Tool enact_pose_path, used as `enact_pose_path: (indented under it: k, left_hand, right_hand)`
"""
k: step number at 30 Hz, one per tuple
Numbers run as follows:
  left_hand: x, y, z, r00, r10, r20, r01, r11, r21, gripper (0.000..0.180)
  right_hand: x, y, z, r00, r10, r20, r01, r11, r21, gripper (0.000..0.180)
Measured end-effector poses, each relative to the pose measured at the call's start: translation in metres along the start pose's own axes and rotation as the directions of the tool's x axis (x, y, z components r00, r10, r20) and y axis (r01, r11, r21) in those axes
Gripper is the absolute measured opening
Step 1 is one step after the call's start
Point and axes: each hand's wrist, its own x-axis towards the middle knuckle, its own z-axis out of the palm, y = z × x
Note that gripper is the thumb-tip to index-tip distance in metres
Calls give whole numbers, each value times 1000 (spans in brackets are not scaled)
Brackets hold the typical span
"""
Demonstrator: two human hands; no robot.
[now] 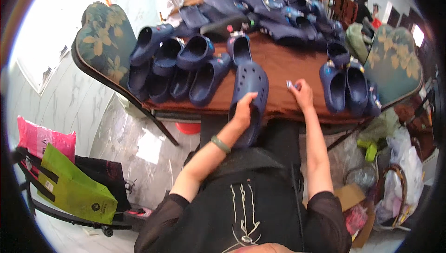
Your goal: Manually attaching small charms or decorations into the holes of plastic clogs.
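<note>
The left hand wraps its fingers around a smooth navy foam clog with round holes, lying at the near edge of the brown cloth-covered surface. To its right, the right hand pinches a tiny charm.

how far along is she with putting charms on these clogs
Looks done: the navy foam clogs at the right already show small coloured charms. In hand: the left hand steadies a perforated navy clog while the right hand pinches a small charm. Left: the bare navy clogs stacked on the left.
</note>
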Motion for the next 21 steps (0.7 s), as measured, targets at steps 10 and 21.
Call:
enact_pose_path:
  k: [10, 21]
  left_hand:
    - [-2, 17, -14, 983, -142, 114, 129, 985, 117, 17]
    - [3, 1, -35, 998, -19, 63, 1, 960, 281, 20]
  right_hand:
    - [5, 8, 10, 988, 125, 90, -139, 976, 166, 18]
    - [-1, 10, 11, 994, 108, 25, -111, 965, 239, 15]
